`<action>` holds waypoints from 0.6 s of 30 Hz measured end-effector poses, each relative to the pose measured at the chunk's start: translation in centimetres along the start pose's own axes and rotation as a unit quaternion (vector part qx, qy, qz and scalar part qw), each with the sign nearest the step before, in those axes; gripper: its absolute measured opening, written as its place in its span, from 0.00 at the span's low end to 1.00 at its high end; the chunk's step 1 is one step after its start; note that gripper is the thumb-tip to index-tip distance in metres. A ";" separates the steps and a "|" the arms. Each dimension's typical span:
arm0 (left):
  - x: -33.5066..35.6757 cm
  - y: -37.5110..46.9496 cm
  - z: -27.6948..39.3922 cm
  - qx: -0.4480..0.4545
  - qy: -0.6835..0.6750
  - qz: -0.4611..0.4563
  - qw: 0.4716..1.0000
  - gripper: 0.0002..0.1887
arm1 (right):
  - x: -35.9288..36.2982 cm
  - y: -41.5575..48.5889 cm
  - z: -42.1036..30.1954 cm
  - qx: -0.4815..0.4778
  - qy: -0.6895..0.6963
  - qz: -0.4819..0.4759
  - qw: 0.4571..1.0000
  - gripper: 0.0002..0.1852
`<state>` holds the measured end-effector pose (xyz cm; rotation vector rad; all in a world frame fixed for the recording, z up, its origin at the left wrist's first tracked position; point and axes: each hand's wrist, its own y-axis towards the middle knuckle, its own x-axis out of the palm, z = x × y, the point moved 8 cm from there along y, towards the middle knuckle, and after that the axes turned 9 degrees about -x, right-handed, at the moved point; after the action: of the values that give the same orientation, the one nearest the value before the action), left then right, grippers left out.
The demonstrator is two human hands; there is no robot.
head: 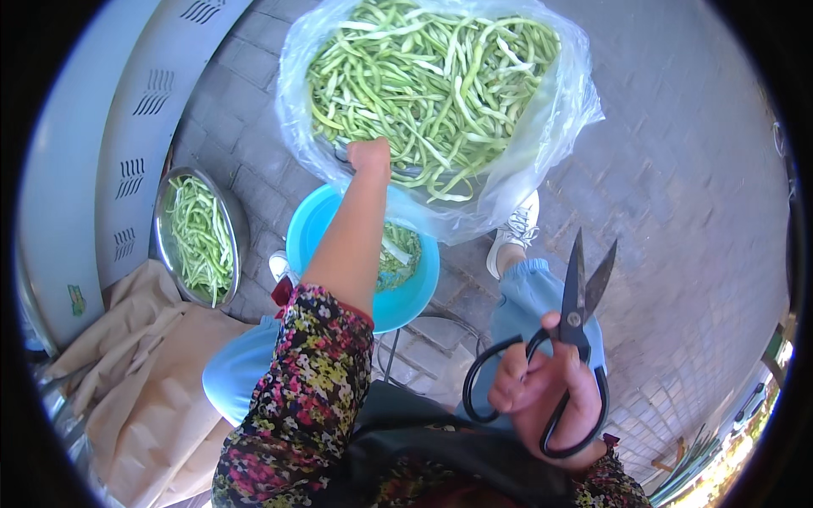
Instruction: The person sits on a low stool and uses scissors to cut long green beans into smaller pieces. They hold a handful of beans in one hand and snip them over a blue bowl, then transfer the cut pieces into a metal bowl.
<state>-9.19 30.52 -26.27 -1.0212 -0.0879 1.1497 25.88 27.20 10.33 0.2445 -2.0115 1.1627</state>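
My right hand [549,394] grips a pair of black-handled scissors [573,324], blades pointing away from me and spread apart. With my arm stretched forward, my left hand [369,155] is at the near edge of a large clear plastic bag [571,108]. Its fingers are hidden, so what it holds, if anything, does not show. Long green beans [432,82] fill the bag. Below my left forearm stands a turquoise plastic basin [416,301] with small green bean trimmings [403,254] in it, partly covered by the arm and the bag.
A steel bowl [240,238] of green beans [200,238] stands at the left, beside a pale metal cabinet [136,127] with vent slots. Brown paper [152,387] lies at lower left. A thin cable [470,327] runs over the paving [667,190] near my feet.
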 end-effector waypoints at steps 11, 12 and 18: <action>0.2 -5.1 4.7 0.303 0.244 0.136 0.911 0.36 | -0.5 0.3 -2.2 -0.006 -0.048 0.049 0.998 0.28; 0.5 -6.5 5.1 0.360 0.289 0.135 0.877 0.36 | -0.7 0.2 -2.0 0.000 -0.047 0.044 0.998 0.28; 1.4 -11.0 7.8 0.515 0.353 0.213 0.752 0.19 | -1.0 -0.2 -1.9 0.008 -0.032 0.027 0.999 0.29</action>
<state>-4.91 36.06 -14.64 -0.3796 1.3220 0.9002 27.63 28.39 10.23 0.2399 -2.0759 1.2185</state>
